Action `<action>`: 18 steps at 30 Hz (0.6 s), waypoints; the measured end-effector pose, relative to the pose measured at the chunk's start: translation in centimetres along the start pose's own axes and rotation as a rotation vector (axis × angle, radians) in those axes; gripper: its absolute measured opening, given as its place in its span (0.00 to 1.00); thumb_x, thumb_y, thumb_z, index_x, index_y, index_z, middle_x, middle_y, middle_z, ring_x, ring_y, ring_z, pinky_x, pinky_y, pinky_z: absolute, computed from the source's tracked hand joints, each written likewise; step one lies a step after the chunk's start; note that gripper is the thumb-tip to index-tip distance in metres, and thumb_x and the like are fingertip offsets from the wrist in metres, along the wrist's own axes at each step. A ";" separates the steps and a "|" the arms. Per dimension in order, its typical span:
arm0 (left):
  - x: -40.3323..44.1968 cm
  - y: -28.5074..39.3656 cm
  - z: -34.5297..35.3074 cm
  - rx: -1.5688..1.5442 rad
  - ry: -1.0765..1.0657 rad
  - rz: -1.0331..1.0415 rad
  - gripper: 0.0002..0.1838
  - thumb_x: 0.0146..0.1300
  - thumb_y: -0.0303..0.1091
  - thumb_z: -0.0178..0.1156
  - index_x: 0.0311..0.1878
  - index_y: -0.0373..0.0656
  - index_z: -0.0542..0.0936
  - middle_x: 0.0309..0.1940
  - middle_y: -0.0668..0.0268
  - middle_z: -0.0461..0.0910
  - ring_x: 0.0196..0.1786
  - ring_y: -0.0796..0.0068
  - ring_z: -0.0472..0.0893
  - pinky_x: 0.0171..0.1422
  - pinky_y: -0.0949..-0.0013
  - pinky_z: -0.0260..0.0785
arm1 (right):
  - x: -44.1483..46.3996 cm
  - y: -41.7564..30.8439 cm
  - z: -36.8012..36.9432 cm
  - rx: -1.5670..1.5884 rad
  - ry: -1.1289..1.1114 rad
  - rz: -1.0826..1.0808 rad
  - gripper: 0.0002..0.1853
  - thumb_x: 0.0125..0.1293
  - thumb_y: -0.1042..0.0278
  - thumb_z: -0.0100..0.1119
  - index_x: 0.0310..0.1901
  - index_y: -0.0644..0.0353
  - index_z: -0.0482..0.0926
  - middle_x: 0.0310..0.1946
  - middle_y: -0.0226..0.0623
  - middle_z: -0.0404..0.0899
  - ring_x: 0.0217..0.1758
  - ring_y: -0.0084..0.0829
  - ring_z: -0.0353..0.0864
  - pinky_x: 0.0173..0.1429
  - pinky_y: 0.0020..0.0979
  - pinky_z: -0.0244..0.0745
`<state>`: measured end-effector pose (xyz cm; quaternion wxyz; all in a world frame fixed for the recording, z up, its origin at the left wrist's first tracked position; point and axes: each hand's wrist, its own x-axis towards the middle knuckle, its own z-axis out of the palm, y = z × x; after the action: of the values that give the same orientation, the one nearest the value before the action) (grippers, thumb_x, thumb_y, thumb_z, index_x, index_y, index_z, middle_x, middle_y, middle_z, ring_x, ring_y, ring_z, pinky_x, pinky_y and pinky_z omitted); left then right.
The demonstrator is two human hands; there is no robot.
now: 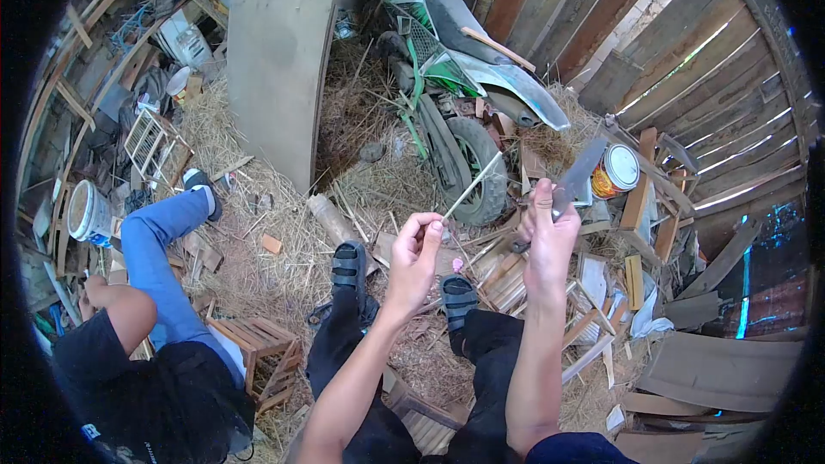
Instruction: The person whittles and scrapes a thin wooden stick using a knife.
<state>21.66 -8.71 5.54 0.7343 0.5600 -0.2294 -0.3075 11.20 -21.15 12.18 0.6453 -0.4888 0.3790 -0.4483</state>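
Observation:
Raised in front of my knees, my left hand (pixel 414 259) pinches a thin pale wooden stick (pixel 473 186) between thumb and fingers. The stick slants up and to the right. My right hand (pixel 551 241) is wrapped round the handle of a knife (pixel 581 170), thumb up along it. Its broad grey blade points up and to the right, apart from the stick. Part of the handle is hidden inside my fist.
A green and white dirt bike (pixel 455 43) stands ahead beside a tall board (pixel 279 51). On the left, a person in blue trousers (pixel 163 249) sits by a slatted wooden stool (pixel 258 335). A paint bucket (pixel 617 170) and scrap wood lie right. Straw covers the ground.

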 end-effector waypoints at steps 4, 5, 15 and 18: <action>-0.1 -0.7 0.0 0.112 0.030 -0.059 0.08 0.77 0.35 0.55 0.47 0.40 0.76 0.31 0.78 0.69 0.35 0.89 0.66 0.39 0.78 0.60 | -0.1 0.0 0.3 0.031 0.107 -0.081 0.16 0.72 0.52 0.62 0.38 0.59 0.75 0.25 0.20 0.70 0.20 0.10 0.59 0.23 0.19 0.51; 0.0 -0.7 0.1 0.111 0.079 -0.079 0.09 0.77 0.36 0.54 0.47 0.40 0.76 0.31 0.78 0.69 0.34 0.89 0.65 0.38 0.78 0.60 | -0.1 0.1 0.2 0.087 0.112 -0.100 0.16 0.72 0.53 0.63 0.39 0.59 0.76 0.26 0.21 0.70 0.20 0.10 0.59 0.23 0.19 0.51; -0.3 0.1 0.2 0.042 -0.032 -0.082 0.14 0.77 0.41 0.54 0.43 0.39 0.76 0.29 0.76 0.69 0.34 0.86 0.66 0.38 0.77 0.60 | -0.8 0.6 1.3 -0.388 -0.119 -0.123 0.30 0.64 0.60 0.73 0.63 0.63 0.73 0.35 0.28 0.81 0.35 0.18 0.75 0.39 0.21 0.68; -0.2 0.5 0.6 0.068 -0.029 -0.017 0.12 0.78 0.43 0.53 0.42 0.44 0.76 0.25 0.80 0.67 0.26 0.90 0.64 0.28 0.79 0.56 | -1.0 1.2 2.0 -0.275 -0.211 -0.119 0.29 0.65 0.61 0.71 0.64 0.63 0.72 0.33 0.29 0.82 0.35 0.17 0.76 0.39 0.23 0.70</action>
<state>21.17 -8.91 6.19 0.7087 0.5821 -0.2455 -0.3140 13.00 -19.50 11.53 0.5808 -0.6385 0.3374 -0.3758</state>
